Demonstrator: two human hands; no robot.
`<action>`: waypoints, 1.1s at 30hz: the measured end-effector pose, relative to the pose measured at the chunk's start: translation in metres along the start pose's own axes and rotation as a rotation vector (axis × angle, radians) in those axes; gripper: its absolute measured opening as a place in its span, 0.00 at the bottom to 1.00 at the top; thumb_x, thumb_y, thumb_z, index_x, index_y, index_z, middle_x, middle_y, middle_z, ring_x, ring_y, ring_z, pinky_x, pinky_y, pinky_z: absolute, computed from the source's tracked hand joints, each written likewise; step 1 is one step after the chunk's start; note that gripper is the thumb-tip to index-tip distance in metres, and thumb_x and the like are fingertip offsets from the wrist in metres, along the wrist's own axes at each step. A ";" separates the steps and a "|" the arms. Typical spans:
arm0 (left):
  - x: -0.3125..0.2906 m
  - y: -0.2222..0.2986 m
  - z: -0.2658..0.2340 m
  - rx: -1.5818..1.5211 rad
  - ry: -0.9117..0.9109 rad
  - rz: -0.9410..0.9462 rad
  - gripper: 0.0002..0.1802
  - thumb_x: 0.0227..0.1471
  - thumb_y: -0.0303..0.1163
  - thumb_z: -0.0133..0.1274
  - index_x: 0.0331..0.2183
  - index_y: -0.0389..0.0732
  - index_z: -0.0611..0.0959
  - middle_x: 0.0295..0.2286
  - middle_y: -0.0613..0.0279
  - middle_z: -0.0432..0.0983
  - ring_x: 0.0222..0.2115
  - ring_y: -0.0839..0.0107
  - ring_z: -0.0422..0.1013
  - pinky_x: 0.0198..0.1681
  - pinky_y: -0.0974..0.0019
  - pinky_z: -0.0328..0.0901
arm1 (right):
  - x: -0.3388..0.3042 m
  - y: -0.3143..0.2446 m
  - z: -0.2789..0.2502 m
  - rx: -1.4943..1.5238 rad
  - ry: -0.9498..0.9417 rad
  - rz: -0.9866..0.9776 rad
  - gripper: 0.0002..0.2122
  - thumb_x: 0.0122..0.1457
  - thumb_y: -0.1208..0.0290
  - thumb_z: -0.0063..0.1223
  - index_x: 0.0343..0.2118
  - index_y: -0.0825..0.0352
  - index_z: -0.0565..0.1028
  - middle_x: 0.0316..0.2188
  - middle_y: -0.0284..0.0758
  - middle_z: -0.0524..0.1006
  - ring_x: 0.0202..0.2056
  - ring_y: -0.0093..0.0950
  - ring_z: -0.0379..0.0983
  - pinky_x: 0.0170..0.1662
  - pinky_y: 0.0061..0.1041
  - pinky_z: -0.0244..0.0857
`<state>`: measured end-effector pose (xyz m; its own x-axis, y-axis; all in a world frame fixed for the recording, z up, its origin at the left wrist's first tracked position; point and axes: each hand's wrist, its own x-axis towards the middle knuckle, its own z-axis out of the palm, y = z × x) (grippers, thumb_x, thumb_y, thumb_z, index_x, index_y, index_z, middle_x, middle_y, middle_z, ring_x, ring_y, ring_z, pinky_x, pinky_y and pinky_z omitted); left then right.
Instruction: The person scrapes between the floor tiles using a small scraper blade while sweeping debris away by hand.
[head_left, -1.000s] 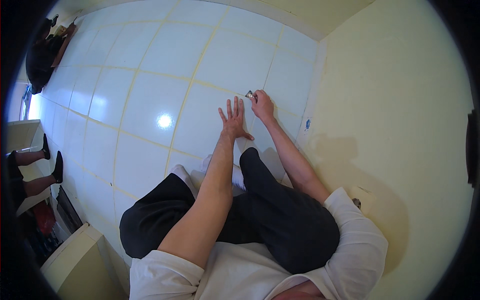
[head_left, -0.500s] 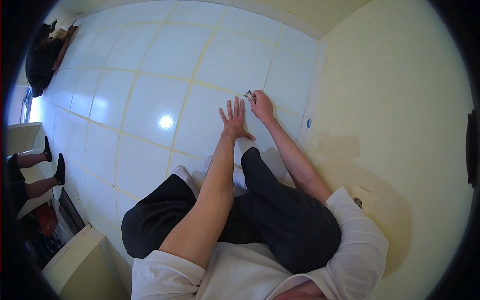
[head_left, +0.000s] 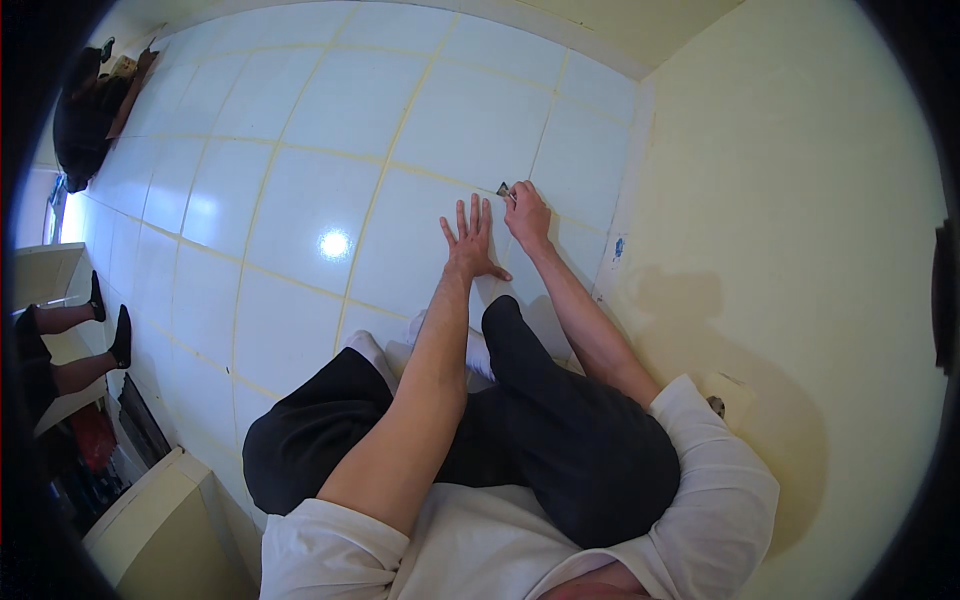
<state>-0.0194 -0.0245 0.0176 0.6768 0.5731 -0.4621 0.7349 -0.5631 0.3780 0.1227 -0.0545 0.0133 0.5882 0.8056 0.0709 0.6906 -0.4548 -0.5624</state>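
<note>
The person sits on a white tiled floor [head_left: 300,230] with legs in black trousers [head_left: 560,440], close to a pale yellow wall [head_left: 780,250]. The left hand [head_left: 470,240] lies flat on a tile with the palm down, the fingers spread apart and the thumb pointing to the right. The right hand [head_left: 527,213] is just beside it, nearer to the wall, and its fingers are curled together around a small dark tool [head_left: 503,189]. Only the tip of this tool shows above the fingers; it seems to be a small scraper or blade, but it is too small to tell for sure. The tip touches the floor at a yellowish joint line [head_left: 440,178] between two tiles, just above the left hand's fingertips. On the strip at the foot of the wall there is a small blue mark [head_left: 617,247]. Far at the left edge, the legs of another person [head_left: 75,330] with black shoes are seen, well apart from the hands.
</note>
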 end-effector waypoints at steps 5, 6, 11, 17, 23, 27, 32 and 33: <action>0.000 0.003 -0.001 -0.005 -0.004 -0.001 0.93 0.10 0.62 0.76 0.67 0.45 0.32 0.68 0.54 0.21 0.67 0.46 0.16 0.62 0.25 0.22 | 0.005 0.004 0.002 0.049 -0.056 -0.014 0.07 0.57 0.69 0.57 0.33 0.66 0.73 0.34 0.37 0.74 0.37 0.42 0.75 0.37 0.42 0.69; 0.000 0.003 -0.001 -0.007 0.000 0.001 0.93 0.10 0.62 0.76 0.67 0.45 0.32 0.68 0.54 0.20 0.67 0.46 0.16 0.62 0.25 0.22 | 0.007 0.002 0.004 0.059 -0.077 -0.036 0.07 0.57 0.68 0.57 0.34 0.66 0.73 0.36 0.38 0.74 0.38 0.43 0.75 0.38 0.43 0.69; 0.001 0.003 -0.001 -0.005 -0.004 -0.003 0.94 0.10 0.62 0.76 0.67 0.45 0.32 0.68 0.54 0.20 0.67 0.47 0.16 0.62 0.25 0.21 | 0.020 -0.012 0.009 0.036 -0.104 -0.083 0.08 0.56 0.69 0.58 0.34 0.65 0.74 0.35 0.37 0.75 0.38 0.41 0.75 0.39 0.41 0.69; 0.000 0.002 -0.001 0.000 -0.007 -0.006 0.93 0.10 0.62 0.76 0.67 0.44 0.32 0.68 0.54 0.20 0.67 0.46 0.16 0.62 0.25 0.21 | 0.021 0.011 -0.007 -0.065 -0.149 -0.012 0.08 0.54 0.68 0.61 0.33 0.64 0.75 0.34 0.35 0.76 0.38 0.39 0.76 0.38 0.39 0.69; -0.001 0.002 -0.003 -0.017 -0.012 -0.002 0.93 0.10 0.62 0.76 0.67 0.44 0.32 0.68 0.54 0.20 0.67 0.46 0.16 0.62 0.25 0.21 | 0.012 0.019 -0.013 -0.041 -0.145 0.066 0.07 0.54 0.69 0.60 0.33 0.63 0.76 0.32 0.34 0.77 0.37 0.37 0.76 0.38 0.39 0.69; 0.001 0.007 -0.004 -0.020 -0.004 0.010 0.94 0.10 0.62 0.76 0.67 0.44 0.32 0.68 0.54 0.20 0.67 0.46 0.16 0.62 0.26 0.21 | 0.013 0.010 -0.004 -0.034 -0.062 -0.004 0.07 0.53 0.68 0.61 0.32 0.63 0.76 0.33 0.34 0.76 0.37 0.38 0.76 0.38 0.39 0.69; 0.001 0.000 0.000 -0.011 0.004 0.003 0.94 0.10 0.62 0.76 0.67 0.44 0.32 0.68 0.54 0.20 0.67 0.46 0.16 0.62 0.25 0.21 | 0.017 0.005 -0.018 -0.109 -0.153 -0.033 0.07 0.54 0.68 0.59 0.33 0.63 0.75 0.35 0.35 0.75 0.38 0.40 0.76 0.39 0.42 0.69; 0.001 -0.004 0.003 -0.005 0.004 0.004 0.94 0.10 0.64 0.75 0.67 0.44 0.30 0.68 0.53 0.18 0.67 0.45 0.15 0.61 0.24 0.20 | 0.016 0.004 -0.021 -0.146 -0.179 -0.001 0.07 0.54 0.68 0.60 0.33 0.63 0.75 0.35 0.35 0.75 0.39 0.39 0.76 0.39 0.42 0.69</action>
<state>-0.0215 -0.0231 0.0135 0.6796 0.5733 -0.4578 0.7326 -0.5625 0.3832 0.1439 -0.0513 0.0299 0.5125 0.8546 -0.0832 0.7525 -0.4937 -0.4359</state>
